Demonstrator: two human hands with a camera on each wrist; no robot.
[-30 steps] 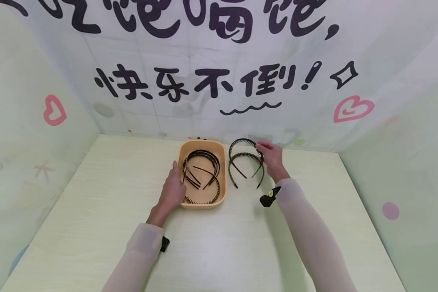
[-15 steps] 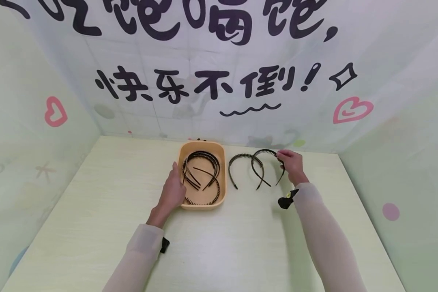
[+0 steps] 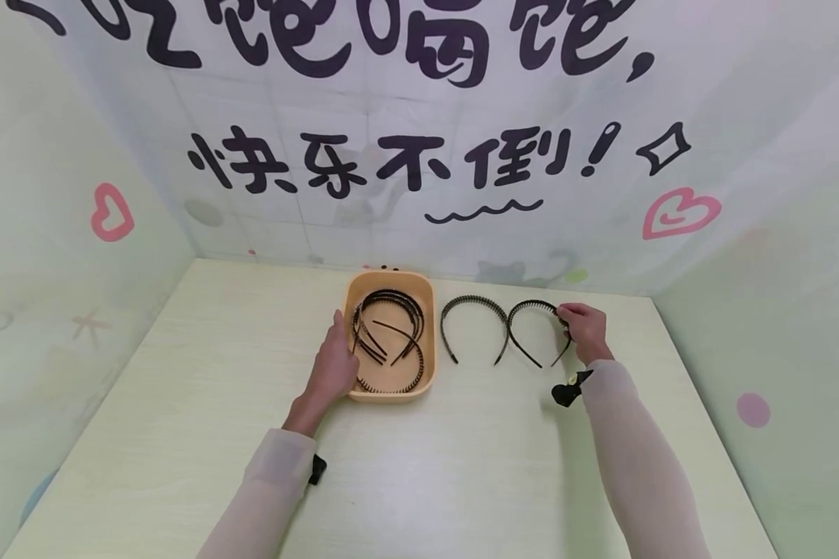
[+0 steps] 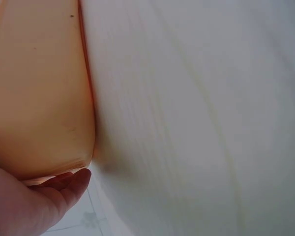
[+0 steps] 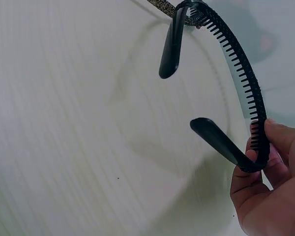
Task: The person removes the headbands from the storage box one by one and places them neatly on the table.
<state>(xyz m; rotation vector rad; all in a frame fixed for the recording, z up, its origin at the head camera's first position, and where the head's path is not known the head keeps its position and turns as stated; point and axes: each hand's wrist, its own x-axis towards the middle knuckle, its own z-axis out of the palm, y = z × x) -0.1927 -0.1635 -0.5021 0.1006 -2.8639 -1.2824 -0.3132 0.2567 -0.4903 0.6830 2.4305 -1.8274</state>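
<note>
My left hand (image 3: 331, 365) grips the near-left side of an orange plastic box (image 3: 391, 397). In the left wrist view, the fingertips (image 4: 81, 182) curl about the end of the box wall (image 4: 44, 88). Inside lie several dark toothed headbands (image 3: 391, 294), overlapping, with one turned the other way round. Over on the right, my right hand (image 3: 586, 332) pinches a black toothed headband (image 3: 534, 303) by its right side between thumb and fingers. The right wrist view has this headband (image 5: 250, 88) above the table, its two ends free and its shadow below.
Between the box and the held headband lies another headband (image 3: 474, 299), dark and toothed, on the pale table (image 3: 426, 481). Printed walls enclose the table, the back wall (image 3: 363, 225) close behind the box.
My right hand has carried its headband rightward and a little nearer, away from the one lying on the table. The left hand and box have stayed put.
</note>
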